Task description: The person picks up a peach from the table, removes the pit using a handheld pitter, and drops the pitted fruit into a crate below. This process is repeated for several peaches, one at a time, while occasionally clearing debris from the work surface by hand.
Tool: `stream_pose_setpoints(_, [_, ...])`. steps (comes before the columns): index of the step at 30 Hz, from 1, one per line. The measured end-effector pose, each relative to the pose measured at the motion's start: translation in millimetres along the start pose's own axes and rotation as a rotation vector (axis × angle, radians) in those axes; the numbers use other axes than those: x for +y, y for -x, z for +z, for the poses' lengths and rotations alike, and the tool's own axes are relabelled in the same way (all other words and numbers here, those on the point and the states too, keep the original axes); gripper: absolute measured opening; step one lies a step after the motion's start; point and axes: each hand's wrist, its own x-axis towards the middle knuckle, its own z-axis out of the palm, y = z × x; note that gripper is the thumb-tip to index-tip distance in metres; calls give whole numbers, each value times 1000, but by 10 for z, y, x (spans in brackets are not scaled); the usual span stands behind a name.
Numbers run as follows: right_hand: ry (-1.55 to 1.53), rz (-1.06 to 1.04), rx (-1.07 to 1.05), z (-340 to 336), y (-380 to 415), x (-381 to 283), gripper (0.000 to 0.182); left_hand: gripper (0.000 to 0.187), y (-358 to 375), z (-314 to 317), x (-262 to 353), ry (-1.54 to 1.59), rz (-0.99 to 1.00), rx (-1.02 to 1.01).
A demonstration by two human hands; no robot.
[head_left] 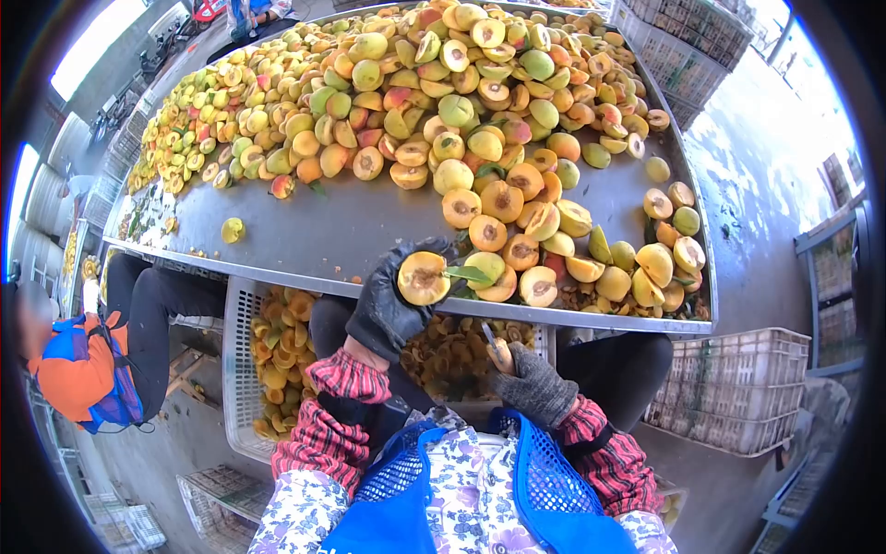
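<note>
My left hand (pixel 392 309), in a black glove, is closed around a yellow peach half (pixel 424 279). Its cut face is turned toward me, showing a brownish centre, and a green leaf (pixel 469 274) sticks out at its right side. My right hand (pixel 535 386), in a grey knitted glove, grips a small knife (pixel 496 346) whose narrow metal blade points up and left. Both hands are at the near edge of the metal table (pixel 305 231). Below them, a white crate (pixel 242 369) holds many cut peach halves (pixel 281 342).
A large heap of whole and halved peaches (pixel 452 111) covers the table's far side and right corner. Stacked crates (pixel 683 46) stand beyond, another crate (pixel 734 392) at right. A person in an orange top (pixel 78 369) sits at left; another person (pixel 254 18) is across the table.
</note>
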Motion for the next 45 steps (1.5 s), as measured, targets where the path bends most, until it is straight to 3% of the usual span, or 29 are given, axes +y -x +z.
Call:
stream_pose_setpoints(2, [21,-98,80,11,47,-219,30,45,173,135,-75,-358,162,-7])
stream_pose_setpoints(5, [-90,-110,173,94,14,-259,36,39,345,326,-123,-430,202,-40])
stream_pose_setpoints(6, [-202,-111,215,157,-53,-206,38,42,393,356,-141,-182,113,-28])
stream_pose_setpoints(8, [-334,-138,274,165,-119,-206,45,40,482,410,-194,-538,272,-48])
stream_pose_setpoints(10, [-238,-47,314,120,-161,-317,44,40,495,433,-234,-857,426,-101])
stream_pose_setpoints(12, [-318,141,289,68,-181,-462,40,41,528,482,-259,-999,494,-106])
stream_pose_setpoints(13, [-307,109,312,82,-190,-435,38,42,541,498,-266,-1071,528,-106])
stream_pose_setpoints(17, [-353,71,317,112,-233,-329,33,44,540,321,-486,-964,435,-113])
stream_pose_setpoints(20, [-406,52,252,71,-236,-330,31,38,615,368,-409,-1138,564,-127])
stream_pose_setpoints(24, [-415,140,194,22,-217,-410,28,28,600,433,-510,-446,179,28])
stream_pose_setpoints(26, [-267,18,250,54,-286,-301,27,26,582,454,-521,-181,-44,112])
stream_pose_setpoints(27, [-193,-42,278,67,-305,-263,26,25,583,466,-540,-190,-50,144])
stream_pose_setpoints(30, [-235,73,172,31,-347,-299,27,24,608,498,-617,-232,-35,231])
stream_pose_setpoints(33, [-64,-286,271,180,-499,-156,29,23,610,430,-766,-356,99,245])
stream_pose_setpoints(34, [3,-272,256,174,-469,-164,29,23,608,372,-840,-430,169,216])
stream_pose_setpoints(36, [-111,-286,251,168,-378,-139,31,23,578,287,-878,-206,124,172])
stream_pose_setpoints(37, [-168,-292,245,150,-295,-184,32,23,537,267,-830,93,9,160])
stream_pose_setpoints(38, [-395,-39,123,83,-126,-275,40,24,499,243,-770,392,-104,145])
stream_pose_setpoints(41, [110,38,257,-67,-80,11,47,26,498,257,-373,573,-237,204])
stream_pose_setpoints(45, [72,164,173,-11,109,-5,42,31,488,196,-394,670,-257,173])
